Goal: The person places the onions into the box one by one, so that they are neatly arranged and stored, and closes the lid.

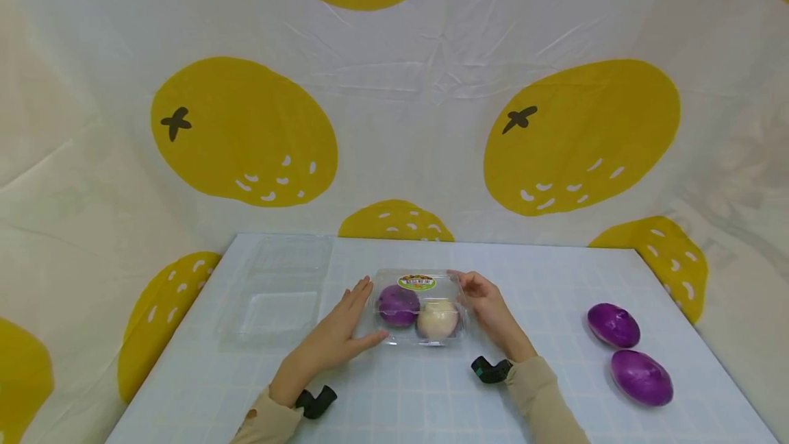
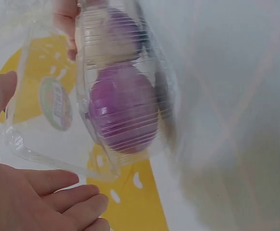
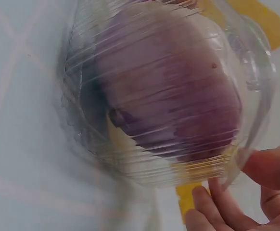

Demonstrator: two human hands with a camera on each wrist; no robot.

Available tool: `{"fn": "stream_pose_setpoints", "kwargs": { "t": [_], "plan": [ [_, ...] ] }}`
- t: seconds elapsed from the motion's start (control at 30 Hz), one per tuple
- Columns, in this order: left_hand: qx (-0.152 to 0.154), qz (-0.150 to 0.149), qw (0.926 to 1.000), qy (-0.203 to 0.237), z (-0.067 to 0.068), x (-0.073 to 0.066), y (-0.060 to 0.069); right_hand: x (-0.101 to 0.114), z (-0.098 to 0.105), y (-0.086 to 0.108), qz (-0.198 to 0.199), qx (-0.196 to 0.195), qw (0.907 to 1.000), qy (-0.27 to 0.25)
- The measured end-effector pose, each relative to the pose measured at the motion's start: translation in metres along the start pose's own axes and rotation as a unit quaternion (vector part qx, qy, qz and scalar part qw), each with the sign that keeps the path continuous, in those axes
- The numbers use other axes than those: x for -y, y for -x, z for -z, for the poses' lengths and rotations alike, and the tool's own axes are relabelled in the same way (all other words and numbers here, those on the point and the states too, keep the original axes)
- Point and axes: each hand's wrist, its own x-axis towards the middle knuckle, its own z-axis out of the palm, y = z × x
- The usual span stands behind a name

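A clear plastic clamshell box (image 1: 385, 279) with an oval label sits mid-table, its lid tilted up from the base in the left wrist view. Inside lie a round purple vegetable (image 1: 398, 306) and a cream one (image 1: 438, 318) whose other side is purple, like a turnip. My left hand (image 1: 339, 324) is beside the box's left end, fingers straight and thumb spread toward the front edge. My right hand (image 1: 493, 310) pinches the rim at the right end; the right wrist view shows thumb (image 3: 270, 168) and fingers at the plastic edge.
Another clear clamshell box (image 1: 277, 314) lies opened out at the back left. Two purple vegetables (image 1: 614, 325) rest at the right of the pale checked table (image 1: 394, 403). A white cloth with yellow fruit prints (image 1: 407, 122) hangs behind. Black wrist cameras (image 1: 491, 369) are strapped on both wrists.
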Motion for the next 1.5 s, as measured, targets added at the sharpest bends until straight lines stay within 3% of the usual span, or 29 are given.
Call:
{"fn": "stream_pose_setpoints", "kwargs": {
  "t": [0.13, 0.23, 0.33, 0.5, 0.7, 0.83, 0.97, 1.2, 1.37, 1.5],
  "plan": [
    [0.005, 0.028, 0.9973, 0.068, 0.004, 0.001, 0.001, 0.013, 0.003, 0.005, -0.003, 0.008, 0.9985, 0.054],
    [-0.011, 0.051, 0.9907, 0.126, 0.005, 0.000, -0.002, 0.022, 0.004, 0.009, -0.022, 0.007, 0.9963, 0.083],
    [-0.040, 0.072, 0.9783, 0.190, 0.005, -0.001, -0.006, 0.031, 0.005, 0.015, -0.037, 0.017, 0.9951, 0.090],
    [-0.083, 0.106, 0.9557, 0.262, 0.001, -0.005, -0.009, 0.041, 0.003, 0.024, -0.042, 0.041, 0.9979, 0.028],
    [-0.103, 0.110, 0.9323, 0.329, -0.009, -0.006, -0.011, 0.043, -0.001, 0.038, -0.081, 0.032, 0.9956, 0.036],
    [-0.099, 0.113, 0.9196, 0.363, -0.017, -0.007, -0.007, 0.039, -0.003, 0.046, -0.081, 0.021, 0.9948, 0.058],
    [-0.092, 0.131, 0.9166, 0.366, -0.023, -0.006, -0.001, 0.033, -0.004, 0.052, -0.080, 0.010, 0.9945, 0.066],
    [-0.108, 0.168, 0.9258, 0.321, -0.031, -0.002, 0.006, 0.025, -0.006, 0.059, -0.102, -0.007, 0.9942, 0.036],
    [-0.109, 0.188, 0.9187, 0.330, -0.035, 0.000, 0.006, 0.021, -0.008, 0.062, -0.124, -0.027, 0.9918, 0.017],
    [-0.093, 0.178, 0.9138, 0.353, -0.037, 0.006, 0.006, 0.018, -0.010, 0.065, -0.132, -0.027, 0.9907, 0.016]
  ]
}}
